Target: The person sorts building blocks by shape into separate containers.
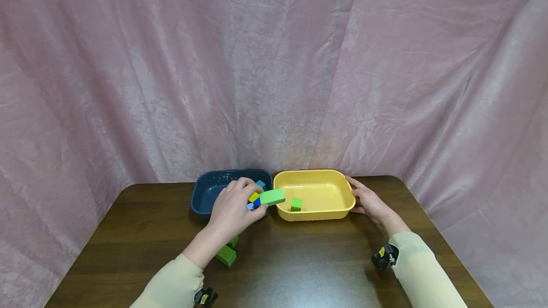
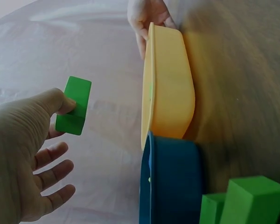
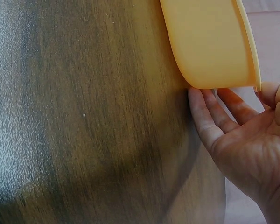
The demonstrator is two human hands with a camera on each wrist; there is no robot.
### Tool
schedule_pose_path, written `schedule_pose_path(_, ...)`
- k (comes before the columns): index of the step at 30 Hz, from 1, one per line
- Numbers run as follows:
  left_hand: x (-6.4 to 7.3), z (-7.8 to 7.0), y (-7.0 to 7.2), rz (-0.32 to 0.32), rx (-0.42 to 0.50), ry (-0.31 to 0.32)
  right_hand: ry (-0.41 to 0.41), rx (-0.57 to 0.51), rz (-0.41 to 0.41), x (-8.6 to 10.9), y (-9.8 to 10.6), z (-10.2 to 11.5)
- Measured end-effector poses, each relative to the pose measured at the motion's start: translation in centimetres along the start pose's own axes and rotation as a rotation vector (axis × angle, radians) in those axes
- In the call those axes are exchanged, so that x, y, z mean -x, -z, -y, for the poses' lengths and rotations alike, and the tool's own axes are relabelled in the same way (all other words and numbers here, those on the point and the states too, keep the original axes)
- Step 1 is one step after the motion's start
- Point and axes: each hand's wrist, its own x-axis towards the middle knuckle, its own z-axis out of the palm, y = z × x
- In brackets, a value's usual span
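My left hand (image 1: 232, 203) pinches a green rectangular block (image 1: 272, 197) between thumb and forefinger. The block is raised above the meeting rims of a dark blue bin (image 1: 204, 177) and a yellow bin (image 1: 314, 216). In the left wrist view, the other fingers of that hand are spread apart from the block. A small green block (image 1: 296, 204) lies inside the yellow bin. My right hand (image 1: 375, 206) touches the yellow bin's right end, its fingers mostly straight against the outer wall. Yellow and blue blocks (image 1: 254, 197) show in the blue bin, partly hidden by my left hand.
More green blocks (image 1: 227, 255) lie on the wooden table (image 1: 308, 270) in front of the blue bin, partly covered by my left forearm. A pink curtain (image 1: 274, 70) hangs behind the table, close to both bins.
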Motion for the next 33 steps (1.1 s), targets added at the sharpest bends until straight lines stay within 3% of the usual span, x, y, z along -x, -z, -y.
schedule_pose_path(17, -4.1, -1.6, -2.4, 0.090, -0.034, 0.000, 0.010, 0.006, -0.001, 0.0, -0.4, 0.2)
schedule_pose_path(33, -5.8, -3.4, -5.3, 0.182, -0.015, 0.018, 0.017, -0.016, 0.016, 0.0, -0.4, 0.1)
